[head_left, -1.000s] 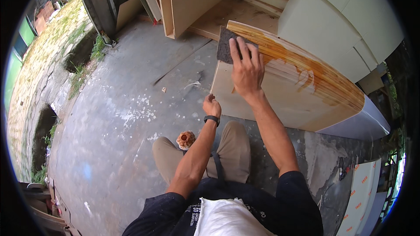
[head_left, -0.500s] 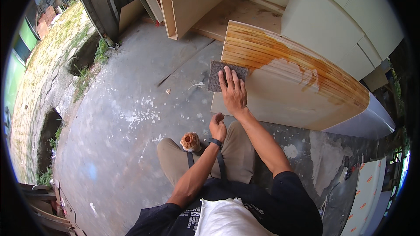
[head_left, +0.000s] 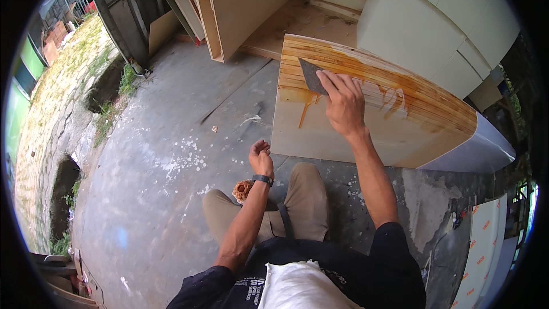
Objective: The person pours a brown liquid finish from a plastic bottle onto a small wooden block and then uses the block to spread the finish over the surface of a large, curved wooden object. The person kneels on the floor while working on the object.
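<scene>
My right hand presses a dark grey flat spreader against the upper part of a curved wooden panel standing on the concrete floor. Orange-brown glue streaks and drips run down the panel under the spreader. My left hand hangs loosely curled over my knee, holding nothing, with a black watch on the wrist. A small brownish tin sits on the floor just beside my left knee.
Plywood boards and a cabinet carcass lean at the back. Cream cabinet doors stand behind the panel. A stone wall with grass borders the left. White boards lie at the lower right.
My right hand moved the spreader from the panel's left edge lower down up onto its upper face. My left hand stayed near my knee.
</scene>
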